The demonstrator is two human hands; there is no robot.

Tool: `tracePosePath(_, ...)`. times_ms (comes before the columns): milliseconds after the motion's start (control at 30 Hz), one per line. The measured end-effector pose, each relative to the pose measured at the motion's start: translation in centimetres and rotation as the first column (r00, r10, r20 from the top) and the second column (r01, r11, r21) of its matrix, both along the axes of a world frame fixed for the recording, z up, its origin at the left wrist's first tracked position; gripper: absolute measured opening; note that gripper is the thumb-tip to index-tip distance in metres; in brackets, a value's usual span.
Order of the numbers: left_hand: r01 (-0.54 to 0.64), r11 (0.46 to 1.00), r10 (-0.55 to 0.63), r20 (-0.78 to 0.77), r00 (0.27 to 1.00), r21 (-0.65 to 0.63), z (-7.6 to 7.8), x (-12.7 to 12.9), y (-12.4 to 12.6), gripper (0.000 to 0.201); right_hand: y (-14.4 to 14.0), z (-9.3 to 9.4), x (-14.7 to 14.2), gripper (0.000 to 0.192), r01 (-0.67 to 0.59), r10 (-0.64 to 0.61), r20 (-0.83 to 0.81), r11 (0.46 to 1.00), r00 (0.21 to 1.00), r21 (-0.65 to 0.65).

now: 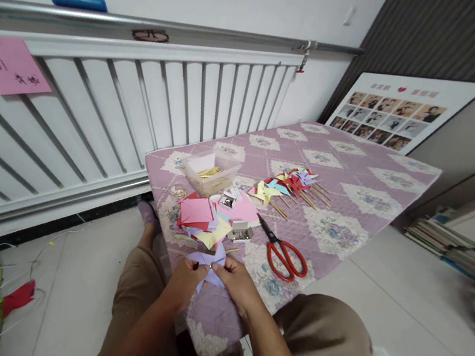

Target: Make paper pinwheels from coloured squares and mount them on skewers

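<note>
Fingers of both hands pinch a lilac paper pinwheel [209, 262] near red scissors [286, 255].

- Two hands: left hand [185, 281], right hand [239, 283].
- One lilac paper piece [208, 259].
- One pair of red-handled scissors [283, 254].
- One clear plastic box [212, 173].
- One pink note [6, 64].
- One photo board [404, 111].

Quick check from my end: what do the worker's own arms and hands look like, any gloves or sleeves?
Both hands, left and right, are bare: no gloves, rings or watch visible. The forearms are uncovered too, with no sleeves in view. Tan trousers cover the knees below them.
</note>
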State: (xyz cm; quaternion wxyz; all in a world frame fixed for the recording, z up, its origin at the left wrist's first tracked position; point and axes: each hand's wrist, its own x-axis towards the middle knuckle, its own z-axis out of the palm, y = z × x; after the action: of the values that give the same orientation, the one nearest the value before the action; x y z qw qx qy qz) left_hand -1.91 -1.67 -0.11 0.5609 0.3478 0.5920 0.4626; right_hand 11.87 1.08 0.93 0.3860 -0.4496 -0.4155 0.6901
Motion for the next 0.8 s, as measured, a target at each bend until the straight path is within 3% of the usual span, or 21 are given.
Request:
tracePosePath(233, -0.128, 0.991, 0.133, 0.192, 0.972, -0.035, 0.2, 0.1, -0.1, 0.018, 0.1, -1.5, 2.3, 0.038, 0.261, -0.277, -0.216, 0.96, 0.936, -0.097)
tracePosePath(333, -0.188, 0.982, 0.188, 0.274, 0.943, -0.025, 0.4, 0.0, 0.0, 0.018, 0.2, -1.7, 2.7, 0.043, 0.311, -0.332, -0.267, 0.943, 0.905, -0.119)
tracePosePath(533, -0.253, 0.967, 0.251, 0.364, 0.897, -0.043, 1.0, 0.1, 0.0, 0.023, 0.1, -1.6, 2.0, 0.04, 0.289, -0.296, -0.257, 0.955, 0.92, -0.067)
tracePosePath(800, -0.22, 0.973, 0.229, 0.349, 0.909, -0.065, -0.2, 0.3, 0.4, 0.025, 0.1, -2.1, 0.7, 0.029, 0.189, -0.178, -0.117, 0.978, 0.977, 0.091)
